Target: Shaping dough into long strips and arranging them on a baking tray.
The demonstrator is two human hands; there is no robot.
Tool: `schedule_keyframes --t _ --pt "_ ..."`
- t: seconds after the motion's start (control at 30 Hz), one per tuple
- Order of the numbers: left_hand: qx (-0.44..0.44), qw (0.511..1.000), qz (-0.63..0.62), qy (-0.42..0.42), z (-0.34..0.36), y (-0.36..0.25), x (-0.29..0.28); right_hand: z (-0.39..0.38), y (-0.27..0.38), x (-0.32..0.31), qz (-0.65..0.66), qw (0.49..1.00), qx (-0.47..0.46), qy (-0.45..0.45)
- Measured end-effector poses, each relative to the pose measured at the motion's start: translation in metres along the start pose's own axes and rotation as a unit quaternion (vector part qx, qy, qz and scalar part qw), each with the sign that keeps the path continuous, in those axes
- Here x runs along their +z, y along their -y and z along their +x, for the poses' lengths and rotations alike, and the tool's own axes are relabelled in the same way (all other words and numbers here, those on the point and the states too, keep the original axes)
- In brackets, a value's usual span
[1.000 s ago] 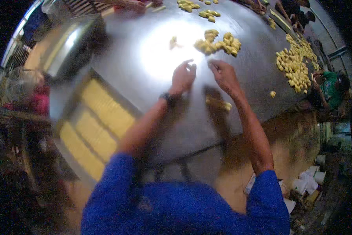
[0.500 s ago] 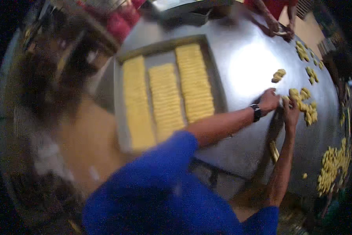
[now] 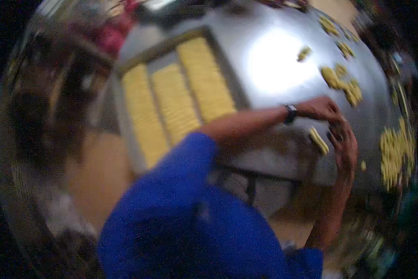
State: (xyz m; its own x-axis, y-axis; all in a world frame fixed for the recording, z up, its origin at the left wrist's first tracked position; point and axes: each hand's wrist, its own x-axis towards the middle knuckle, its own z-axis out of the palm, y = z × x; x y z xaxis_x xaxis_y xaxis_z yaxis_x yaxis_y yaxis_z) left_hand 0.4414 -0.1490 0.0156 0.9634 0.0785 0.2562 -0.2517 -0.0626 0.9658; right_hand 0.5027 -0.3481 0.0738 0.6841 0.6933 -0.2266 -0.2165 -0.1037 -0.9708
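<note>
My left hand [image 3: 319, 109], with a dark watch on its wrist, reaches in over the metal table [image 3: 274, 158]. Its fingers bend down against my right hand [image 3: 344, 143], which comes up from the lower right. Motion smears both hands, and whatever may lie between them is hidden. Just left of my right hand lies a pale yellow dough stick [image 3: 319, 141]. Beyond the hands sits a cluster of yellow dough pieces [image 3: 343, 86]. To the left, a large shallow tray [image 3: 237, 76] holds three long rows of yellow dough strips [image 3: 171, 100].
A big pile of small dough pieces [image 3: 397, 151] lies at the right edge of the table. Smaller dough clumps [image 3: 329, 25] are scattered at the far right. Someone in red [image 3: 111, 37] is at the far left. At the top edge, another person's hands are partly cut off.
The view has swung, so tray and dough sit further left and higher. My hands have drawn back from the dough cluster toward me, near the dough stick, which my right forearm partly covered before.
</note>
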Motion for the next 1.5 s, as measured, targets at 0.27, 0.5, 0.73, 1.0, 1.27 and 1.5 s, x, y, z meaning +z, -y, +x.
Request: schedule_keyframes --t 0.27,0.5,0.73,1.0,1.27,1.5 --pt "-0.095 0.97 0.123 0.189 0.038 0.009 0.003 0.016 0.006 -0.054 -0.337 0.941 -0.029 0.0" --pt "-0.089 0.867 0.462 0.166 0.058 0.066 0.016 0.06 -0.061 -0.086 -0.558 0.827 0.038 -0.057" --pt "-0.08 0.889 0.429 0.138 0.052 0.07 0.004 0.049 -0.078 -0.122 -0.488 0.867 0.009 -0.097" --pt "-0.041 0.823 0.52 0.227 0.08 0.063 0.022 0.043 -0.074 -0.127 -0.508 0.855 -0.018 -0.102" --pt "-0.045 0.809 0.558 0.179 0.077 0.031 0.043 0.035 -0.069 -0.117 -0.568 0.803 -0.026 -0.177" --pt "-0.094 0.794 0.568 0.195 0.079 0.031 0.043 0.03 -0.071 -0.115 -0.53 0.83 -0.045 -0.168"
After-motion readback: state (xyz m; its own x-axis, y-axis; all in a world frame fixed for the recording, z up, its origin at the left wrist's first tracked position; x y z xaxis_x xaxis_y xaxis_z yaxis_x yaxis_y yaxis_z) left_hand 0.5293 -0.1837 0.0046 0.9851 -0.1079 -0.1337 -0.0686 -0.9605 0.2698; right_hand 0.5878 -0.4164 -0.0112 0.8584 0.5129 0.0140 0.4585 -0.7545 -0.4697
